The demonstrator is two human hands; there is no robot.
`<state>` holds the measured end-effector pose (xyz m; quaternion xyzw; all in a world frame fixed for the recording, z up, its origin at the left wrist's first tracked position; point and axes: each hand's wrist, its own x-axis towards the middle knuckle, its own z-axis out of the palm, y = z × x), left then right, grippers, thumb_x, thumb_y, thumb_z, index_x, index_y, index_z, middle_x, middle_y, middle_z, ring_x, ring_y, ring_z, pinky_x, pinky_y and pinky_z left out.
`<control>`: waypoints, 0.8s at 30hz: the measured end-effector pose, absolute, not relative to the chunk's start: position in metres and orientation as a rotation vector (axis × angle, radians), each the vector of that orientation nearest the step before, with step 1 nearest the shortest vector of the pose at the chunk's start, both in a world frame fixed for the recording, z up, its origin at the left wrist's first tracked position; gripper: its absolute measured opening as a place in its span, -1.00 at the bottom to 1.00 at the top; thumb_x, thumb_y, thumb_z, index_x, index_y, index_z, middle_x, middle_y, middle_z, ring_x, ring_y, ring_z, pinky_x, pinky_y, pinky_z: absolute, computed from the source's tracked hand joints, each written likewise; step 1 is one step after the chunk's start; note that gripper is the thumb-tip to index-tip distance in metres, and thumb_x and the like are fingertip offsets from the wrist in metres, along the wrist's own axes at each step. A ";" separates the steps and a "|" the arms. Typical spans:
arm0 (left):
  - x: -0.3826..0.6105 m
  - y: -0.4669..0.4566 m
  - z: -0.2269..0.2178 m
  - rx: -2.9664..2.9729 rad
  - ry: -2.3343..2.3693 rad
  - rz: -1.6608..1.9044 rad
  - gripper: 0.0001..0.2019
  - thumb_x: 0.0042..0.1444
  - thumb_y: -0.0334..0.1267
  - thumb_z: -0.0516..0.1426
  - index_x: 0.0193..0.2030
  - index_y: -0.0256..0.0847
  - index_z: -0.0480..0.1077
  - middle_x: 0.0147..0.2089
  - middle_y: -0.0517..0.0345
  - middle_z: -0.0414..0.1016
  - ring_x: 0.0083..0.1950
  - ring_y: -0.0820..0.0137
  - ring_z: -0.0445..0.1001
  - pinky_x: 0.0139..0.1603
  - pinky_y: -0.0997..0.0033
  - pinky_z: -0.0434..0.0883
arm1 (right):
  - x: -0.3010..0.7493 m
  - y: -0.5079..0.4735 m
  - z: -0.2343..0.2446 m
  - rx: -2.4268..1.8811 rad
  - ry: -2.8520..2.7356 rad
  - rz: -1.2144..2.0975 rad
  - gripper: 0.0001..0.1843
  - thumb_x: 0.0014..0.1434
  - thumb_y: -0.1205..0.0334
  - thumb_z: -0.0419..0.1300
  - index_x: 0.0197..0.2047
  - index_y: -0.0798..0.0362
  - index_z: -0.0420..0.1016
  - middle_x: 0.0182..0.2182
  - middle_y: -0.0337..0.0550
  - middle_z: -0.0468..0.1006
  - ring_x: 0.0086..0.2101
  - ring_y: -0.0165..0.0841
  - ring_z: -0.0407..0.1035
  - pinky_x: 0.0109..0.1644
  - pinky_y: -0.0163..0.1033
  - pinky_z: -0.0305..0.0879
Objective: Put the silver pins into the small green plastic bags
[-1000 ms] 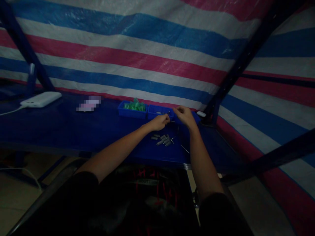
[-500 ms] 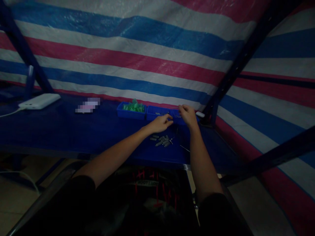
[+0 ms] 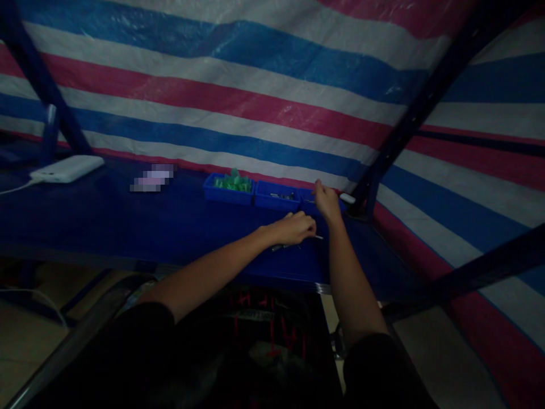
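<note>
My left hand [image 3: 296, 228] rests low on the dark blue bench [image 3: 128, 227], fingers curled over a cluster of small grey metal cylinders [image 3: 279, 247]; a thin pin [image 3: 318, 237] pokes out past its fingertips. My right hand [image 3: 327, 200] reaches into the rightmost small blue tray [image 3: 307, 196], fingers pinched; what it holds is too small to see. The middle blue tray [image 3: 276, 200] holds small metal parts. The left blue tray [image 3: 227, 194] holds green plastic pieces [image 3: 232, 181].
A white power bank [image 3: 68, 168] with a cable lies at the far left. A blurred pink item [image 3: 152, 178] lies behind the bench's middle. A small white object [image 3: 347, 197] sits by the dark steel post [image 3: 383, 159]. A striped tarp forms the back wall.
My left hand dropped from near the trays down onto the pile of metal cylinders, now covering them. My right hand moved a little farther back, into the rightmost tray.
</note>
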<state>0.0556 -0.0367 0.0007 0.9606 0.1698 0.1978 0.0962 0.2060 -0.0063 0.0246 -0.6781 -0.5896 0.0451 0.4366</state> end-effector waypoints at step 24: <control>0.028 -0.014 0.002 2.297 1.118 0.843 -0.51 0.04 0.09 -0.01 -0.05 -0.28 0.24 -0.34 0.06 0.43 -0.31 0.33 0.38 -0.32 0.38 0.27 | 0.191 -0.014 0.032 -1.670 -1.559 -0.098 -0.68 0.12 0.12 -0.14 -0.50 0.06 0.30 -0.55 -0.13 0.37 -0.46 -0.33 0.22 -0.40 -0.28 -0.01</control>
